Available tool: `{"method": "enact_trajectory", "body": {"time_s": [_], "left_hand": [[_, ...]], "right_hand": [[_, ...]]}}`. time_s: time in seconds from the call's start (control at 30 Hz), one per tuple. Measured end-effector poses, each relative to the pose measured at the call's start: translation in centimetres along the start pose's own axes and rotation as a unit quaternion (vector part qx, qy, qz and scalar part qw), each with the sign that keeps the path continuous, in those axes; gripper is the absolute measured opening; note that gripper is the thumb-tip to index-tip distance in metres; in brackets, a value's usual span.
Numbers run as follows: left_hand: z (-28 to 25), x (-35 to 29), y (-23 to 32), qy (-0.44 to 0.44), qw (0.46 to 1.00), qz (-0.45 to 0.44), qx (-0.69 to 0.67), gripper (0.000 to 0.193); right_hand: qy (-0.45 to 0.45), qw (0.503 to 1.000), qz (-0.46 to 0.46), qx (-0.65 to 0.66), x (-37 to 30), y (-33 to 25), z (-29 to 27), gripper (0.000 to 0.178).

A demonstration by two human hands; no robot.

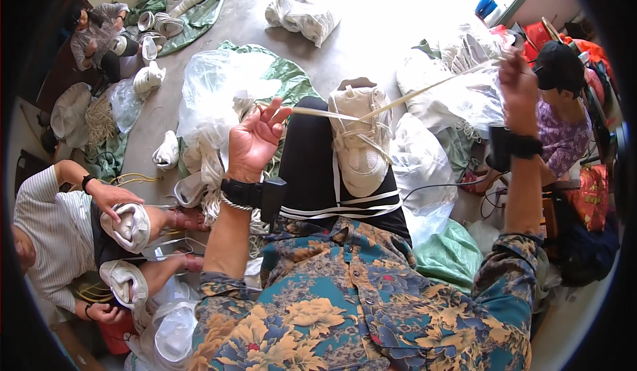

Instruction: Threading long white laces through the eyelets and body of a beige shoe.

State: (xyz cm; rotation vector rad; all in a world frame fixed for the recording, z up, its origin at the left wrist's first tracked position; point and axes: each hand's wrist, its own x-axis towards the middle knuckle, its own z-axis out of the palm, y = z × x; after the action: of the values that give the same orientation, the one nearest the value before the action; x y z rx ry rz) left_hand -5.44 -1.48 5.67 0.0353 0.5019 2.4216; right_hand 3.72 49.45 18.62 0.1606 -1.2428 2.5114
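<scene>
A cream-white sneaker (358, 162) rests on my black-clad thigh, its toe toward me and its opening away from me. From its upper eyelets a pale shoelace (424, 91) runs out taut to both sides. My left hand (255, 147), palm turned up, pinches one end of it left of the shoe. Farther out to the right, my raised right hand (519, 86) is closed on the other end. Lower on the shoe the lace is threaded crosswise. Flat white straps (338, 210) lie across my thighs below the toe.
At left a person in a striped shirt (56, 228) has white shoes (126, 228) on the knees. Another person (99, 39) sits far left, and one in purple (561, 129) at right. Plastic bags (222, 82), shoe piles and a green sack (451, 255) surround me.
</scene>
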Motion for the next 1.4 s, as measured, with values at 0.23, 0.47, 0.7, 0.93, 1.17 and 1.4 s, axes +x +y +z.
{"method": "enact_trajectory", "body": {"time_s": [0.23,0.47,0.7,0.93,1.17,1.4], "left_hand": [[-16.5,-15.6,22.5,0.251,0.884,0.388,0.069,0.017],[-12.4,-23.6,23.9,0.375,0.732,0.511,0.25,0.025],[-0.2,-3.8,-3.0,0.136,0.784,0.138,0.59,0.011],[2.3,2.5,-10.7,-0.027,0.462,0.293,0.837,0.007],[2.2,4.1,-12.9,0.162,0.581,0.32,0.73,0.012],[2.0,2.4,-13.2,0.155,0.66,0.192,0.71,0.015]], "right_hand": [[0.172,0.979,-0.004,-0.109,-2.5,-0.3,0.0,0.017],[-0.069,0.882,0.19,-0.426,-5.8,15.2,7.8,0.022],[-0.247,0.649,0.029,-0.719,-6.7,19.7,11.2,0.016],[-0.228,0.638,-0.031,-0.735,-6.1,19.9,10.6,0.018],[-0.225,0.609,-0.048,-0.759,-5.4,19.3,9.8,0.022],[-0.129,0.722,0.052,-0.678,-4.8,13.1,6.5,0.027]]}}
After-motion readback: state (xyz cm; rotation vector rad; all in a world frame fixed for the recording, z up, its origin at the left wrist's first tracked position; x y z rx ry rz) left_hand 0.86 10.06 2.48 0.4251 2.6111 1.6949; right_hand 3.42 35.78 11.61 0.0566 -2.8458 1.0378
